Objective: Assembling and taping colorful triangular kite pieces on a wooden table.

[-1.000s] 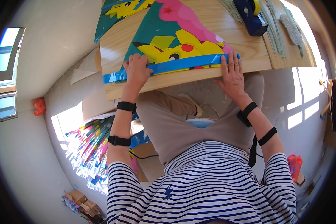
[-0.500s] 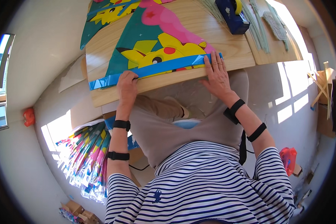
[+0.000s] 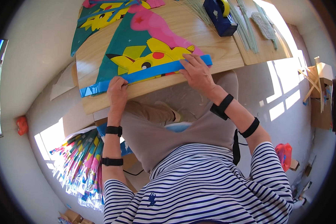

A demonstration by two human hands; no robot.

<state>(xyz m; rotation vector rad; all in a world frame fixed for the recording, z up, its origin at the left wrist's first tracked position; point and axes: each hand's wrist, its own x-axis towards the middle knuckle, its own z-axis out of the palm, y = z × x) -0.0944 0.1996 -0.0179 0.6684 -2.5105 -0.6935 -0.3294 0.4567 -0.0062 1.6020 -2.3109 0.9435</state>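
A triangular printed kite [image 3: 140,48] lies on the wooden table, green and pink with a yellow cartoon figure. Along its near edge runs a shiny blue strip [image 3: 147,73], whose left end juts out past the kite's corner. My left hand [image 3: 117,91] is closed at the strip's lower edge, left of the middle, thumb and fingers pinching there. My right hand [image 3: 198,74] rests its outstretched fingers on the strip, a little in from its right end. That hand grips nothing I can see, and its thumb is mostly hidden.
Another printed kite [image 3: 97,22] lies at the far left of the table [image 3: 220,50]. At the far right are a blue tape dispenser [image 3: 220,18], thin pale rods [image 3: 246,31] and a clear plastic packet [image 3: 262,25]. Bagged kites [image 3: 82,160] are stacked low on my left.
My right hand has slid left along the blue strip, away from its right end. The left hand keeps its place on the strip. The whole view has shifted slightly.
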